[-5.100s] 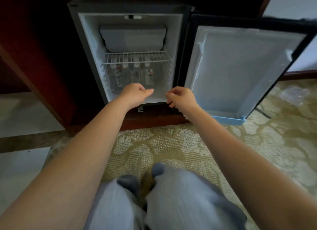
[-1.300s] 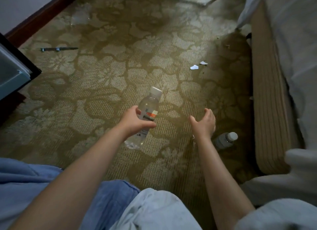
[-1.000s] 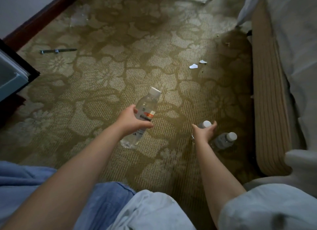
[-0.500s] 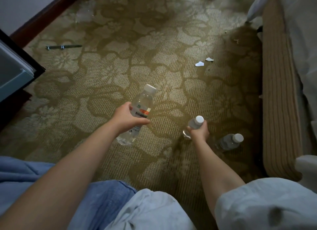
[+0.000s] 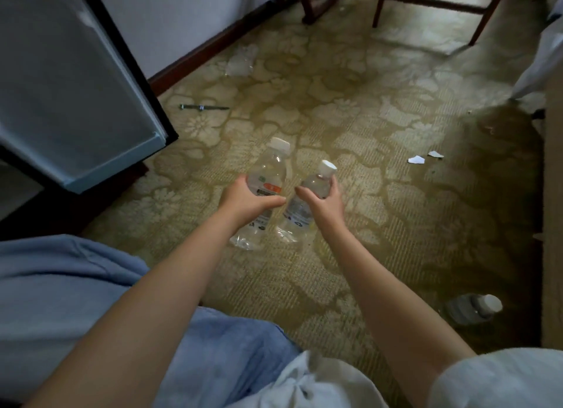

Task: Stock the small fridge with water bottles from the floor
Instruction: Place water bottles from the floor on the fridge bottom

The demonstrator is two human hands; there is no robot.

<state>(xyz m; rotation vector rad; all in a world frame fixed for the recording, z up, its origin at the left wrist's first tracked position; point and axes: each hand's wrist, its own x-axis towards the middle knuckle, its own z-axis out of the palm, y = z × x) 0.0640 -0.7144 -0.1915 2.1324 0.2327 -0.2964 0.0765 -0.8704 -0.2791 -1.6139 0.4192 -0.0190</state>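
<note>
Left hand (image 5: 240, 202) curled round the left bottle (image 5: 268, 170), orange label showing, thumb across the front. Right hand (image 5: 324, 205) wraps the right bottle (image 5: 297, 218) just below the neck. I see both held side by side over the carpet (image 5: 365, 118), caps tilted away from me. Third bottle (image 5: 469, 308) lies on the carpet, lower right. Fridge door (image 5: 70, 81) stands open, upper left.

dim room | soft light mid-carpet | dark shadowed right | blurred, warped edges
</note>
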